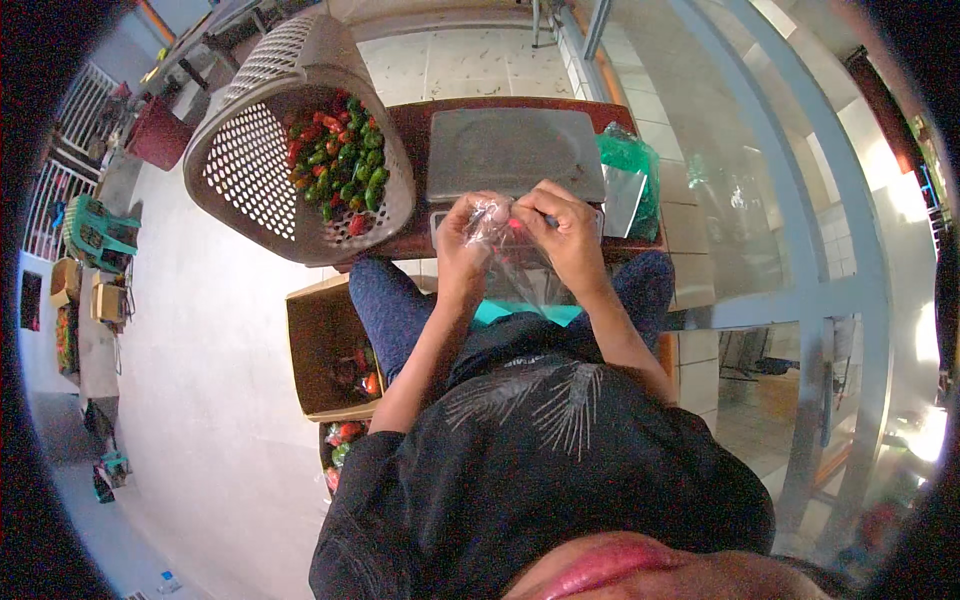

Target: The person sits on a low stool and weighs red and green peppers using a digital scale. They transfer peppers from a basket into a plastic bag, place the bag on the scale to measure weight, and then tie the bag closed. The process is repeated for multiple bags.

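My left hand point(466, 229) and my right hand point(559, 225) meet over the near edge of a digital scale, both pinching the top of a clear plastic bag point(517, 274). The bag hangs down towards my lap; whether anything is in it I cannot tell. Behind the hands lies the scale's flat grey platform point(514, 150), on a dark red wooden table point(412, 124). Left of it a tipped grey plastic basket point(247, 172) holds green and red peppers point(337, 161). Green plastic packaging point(649, 187) with a pale sheet lies to the right.
Beside my left leg stands an open cardboard box point(322, 352) with a few bagged peppers inside. Another box with bagged peppers point(341, 450) is nearer my body. A framed glass door point(810, 300) stands on the right. Green plastic chairs point(94, 229) are at the far left.
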`<action>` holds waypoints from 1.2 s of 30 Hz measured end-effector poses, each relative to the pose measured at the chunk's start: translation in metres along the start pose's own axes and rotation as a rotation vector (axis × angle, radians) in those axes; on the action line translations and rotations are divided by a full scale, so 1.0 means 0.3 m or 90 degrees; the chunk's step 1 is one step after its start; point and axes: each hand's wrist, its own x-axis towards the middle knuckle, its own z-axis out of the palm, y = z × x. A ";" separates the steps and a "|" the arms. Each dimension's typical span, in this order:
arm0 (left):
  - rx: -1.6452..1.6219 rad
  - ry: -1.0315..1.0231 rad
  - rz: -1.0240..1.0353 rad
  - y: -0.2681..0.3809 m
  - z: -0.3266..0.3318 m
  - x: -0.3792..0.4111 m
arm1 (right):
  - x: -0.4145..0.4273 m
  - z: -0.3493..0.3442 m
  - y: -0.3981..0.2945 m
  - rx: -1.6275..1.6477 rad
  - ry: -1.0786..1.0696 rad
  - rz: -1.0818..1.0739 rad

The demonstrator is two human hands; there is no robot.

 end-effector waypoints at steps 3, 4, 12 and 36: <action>0.018 -0.018 -0.021 0.000 0.000 0.006 | -0.001 -0.006 -0.005 0.025 0.013 0.004; 0.047 -0.023 -0.010 0.003 -0.003 0.003 | -0.002 0.000 -0.001 0.028 0.026 -0.003; 0.113 -0.054 -0.016 0.043 -0.010 -0.010 | 0.005 0.043 0.044 0.156 0.028 0.085; -0.021 -0.049 -0.052 0.116 -0.068 0.010 | 0.054 -0.018 0.018 0.232 -0.149 0.133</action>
